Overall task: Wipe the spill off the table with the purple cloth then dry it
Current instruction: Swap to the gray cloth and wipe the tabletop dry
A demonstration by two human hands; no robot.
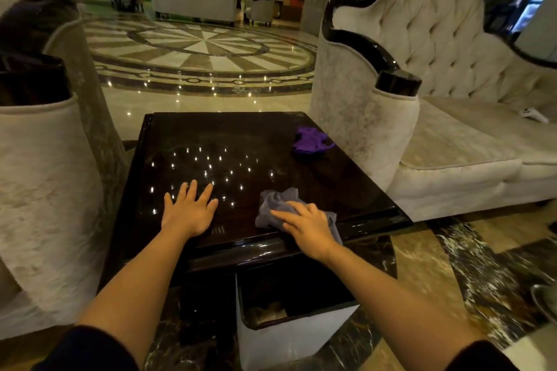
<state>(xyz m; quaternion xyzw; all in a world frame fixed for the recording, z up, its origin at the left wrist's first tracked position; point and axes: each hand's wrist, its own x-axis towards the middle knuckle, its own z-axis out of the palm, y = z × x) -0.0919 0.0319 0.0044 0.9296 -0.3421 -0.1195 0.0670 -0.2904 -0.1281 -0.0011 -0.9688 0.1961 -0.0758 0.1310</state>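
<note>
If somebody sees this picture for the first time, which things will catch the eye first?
First the two bare hands on the dark glossy table: the left hand lies flat near its front edge, and the right hand presses a grey cloth at the front right. Next, the bright purple cloth lies crumpled alone toward the far right corner, beside the pale tufted sofa.

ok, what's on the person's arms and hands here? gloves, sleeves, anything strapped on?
Both hands are bare: no gloves, rings or watch visible on the left hand or the right hand. Forearms are uncovered. Dark sleeves, black or very dark navy, are pushed up near the elbows at the bottom of the frame: left sleeve, right sleeve. No straps, cables or markings show.
</note>
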